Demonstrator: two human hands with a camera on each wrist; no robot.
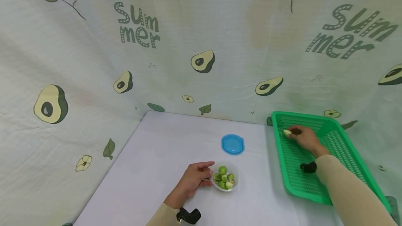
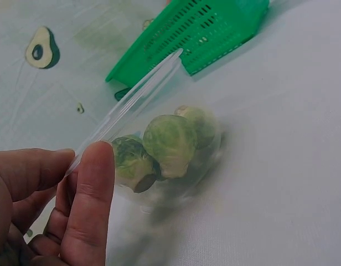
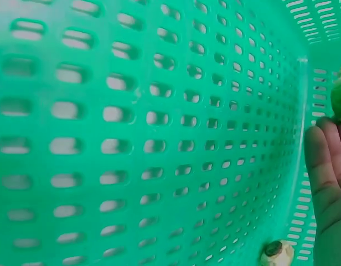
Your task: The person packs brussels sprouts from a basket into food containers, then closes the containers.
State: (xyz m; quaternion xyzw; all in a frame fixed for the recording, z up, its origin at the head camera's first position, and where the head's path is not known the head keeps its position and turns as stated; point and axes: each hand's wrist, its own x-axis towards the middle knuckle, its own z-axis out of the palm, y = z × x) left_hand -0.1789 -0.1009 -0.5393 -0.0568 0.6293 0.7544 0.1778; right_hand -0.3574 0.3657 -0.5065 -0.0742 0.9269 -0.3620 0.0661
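In the head view my left hand (image 1: 196, 177) holds a small clear plastic bowl (image 1: 235, 174) at its left side. The left wrist view shows thumb and fingers pinching the rim of the bowl (image 2: 138, 87), which stands on the table with several green Brussels sprouts (image 2: 169, 145) in it. Over at the right, my right hand (image 1: 305, 138) is inside a green plastic basket (image 1: 284, 170). A Brussels sprout (image 3: 340, 98) is at its fingertips, partly cut off by the frame. Another sprout (image 3: 277, 254) with a brown spot lies low in the basket.
A blue round lid (image 1: 232, 144) lies on the white table (image 1: 176, 132) behind the bowl. The basket's raised walls stand around my right hand. A printed cloth (image 1: 232, 27) hangs behind the table and along its left side.
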